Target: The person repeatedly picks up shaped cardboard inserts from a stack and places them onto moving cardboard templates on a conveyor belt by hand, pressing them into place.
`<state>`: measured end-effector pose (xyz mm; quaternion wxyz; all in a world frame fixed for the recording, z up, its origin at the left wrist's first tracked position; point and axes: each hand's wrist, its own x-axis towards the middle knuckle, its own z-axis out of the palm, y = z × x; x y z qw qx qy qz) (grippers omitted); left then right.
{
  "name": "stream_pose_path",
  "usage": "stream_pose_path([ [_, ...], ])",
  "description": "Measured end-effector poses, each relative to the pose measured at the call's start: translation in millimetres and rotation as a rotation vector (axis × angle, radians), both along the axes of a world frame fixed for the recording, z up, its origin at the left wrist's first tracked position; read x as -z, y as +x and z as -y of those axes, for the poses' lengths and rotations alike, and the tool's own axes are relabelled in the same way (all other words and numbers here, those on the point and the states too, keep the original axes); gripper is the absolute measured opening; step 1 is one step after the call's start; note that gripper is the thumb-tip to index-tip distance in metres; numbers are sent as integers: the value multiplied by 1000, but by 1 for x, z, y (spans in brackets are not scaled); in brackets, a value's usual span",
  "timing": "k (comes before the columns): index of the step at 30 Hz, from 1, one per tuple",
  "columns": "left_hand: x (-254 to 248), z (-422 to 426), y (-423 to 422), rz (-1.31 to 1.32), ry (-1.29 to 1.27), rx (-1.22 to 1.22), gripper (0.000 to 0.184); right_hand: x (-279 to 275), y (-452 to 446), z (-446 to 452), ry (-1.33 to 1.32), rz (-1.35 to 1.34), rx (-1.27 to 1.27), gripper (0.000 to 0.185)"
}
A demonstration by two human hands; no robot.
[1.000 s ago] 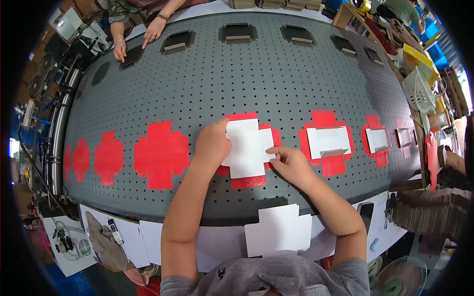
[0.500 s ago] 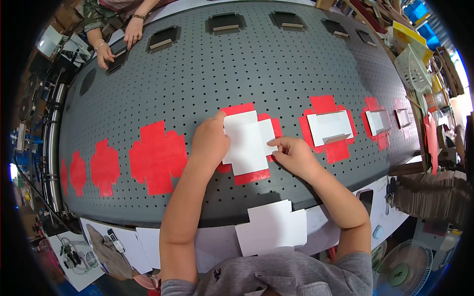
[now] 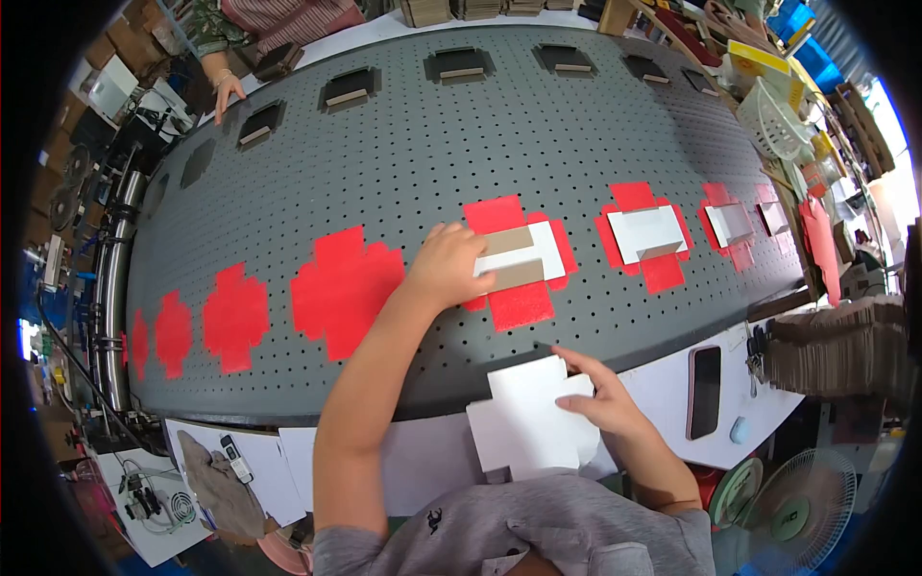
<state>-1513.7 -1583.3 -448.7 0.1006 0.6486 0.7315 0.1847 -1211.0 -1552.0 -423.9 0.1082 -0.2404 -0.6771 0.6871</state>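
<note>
got our left hand [image 3: 447,267] clamped on tan card flaps [image 3: 520,276], right hand [image 3: 618,408] pinching a smooth white notched blank [image 3: 523,413], perforated worktop's [image 3: 250,403] near edge

Workshop, small-factory type; box or packaging work by the look of it. Main sign: a wide grey belt [image 3: 384,173], dotted all over with holes, metal roller [image 3: 117,288] across its left end. Flat red cut-outs [image 3: 346,298] in a row along the near side; black pieces [image 3: 459,61] with raised edges spaced along the far side. White cut-outs [image 3: 523,413] piled at the near edge. Thick stack of brown card [image 3: 831,350] at right, more card piles [image 3: 427,12] beyond the far edge. Second worker's hand [image 3: 228,94] at the far left. Standing fan [image 3: 789,518] lower right; plastic basket [image 3: 771,120] amid clutter upper right.
</note>
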Motion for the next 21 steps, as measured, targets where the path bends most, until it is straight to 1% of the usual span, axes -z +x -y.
stream_pose_path([
  [1,3,1,5,-5,5,3,36,2,0,6,5,-5,3,64],
  [3,5,2,15,-39,98,-97,27,8,-5,13,-198,-51,62,67],
  [4,1,6,19,-47,105,-99,27,9,-8,19,-185,-66,82,67],
  [6,-6,26,28,-77,195,-108,20,8,-18,32,-140,-69,98,65],
  [8,-8,51,20,-45,213,-116,22,10,-37,50,-97,-74,97,64],
  [10,-14,82,10,-19,228,-139,24,11,-57,70,-98,-139,84,50],
  [11,-25,99,3,132,174,-134,25,11,-68,74,-103,-148,60,50],
  [12,-39,115,-1,289,119,-127,27,6,-75,78,-137,-198,-22,43],
  [13,-49,131,-11,277,122,-143,27,5,-86,80,-167,-253,-102,36],
  [14,-59,146,-23,617,-92,-41,30,-2,-98,75,-93,-220,-182,28],
  [15,-63,159,-35,957,-307,72,33,3,-113,68,-90,-226,-190,28],
  [17,-59,178,-54,1060,-303,240,40,16,-143,53,90,-274,-92,26],
  [18,-53,182,-58,1191,-203,47,40,16,-160,47,11,-184,15,23],
  [19,-51,183,-62,1200,-97,-240,37,14,-176,43,-69,-91,123,20],
  [20,-50,180,-67,871,5,-447,35,-3,-192,47,-221,-36,154,15],
  [21,-49,176,-74,531,102,-637,34,-1,-201,44,-227,55,19,17],
])
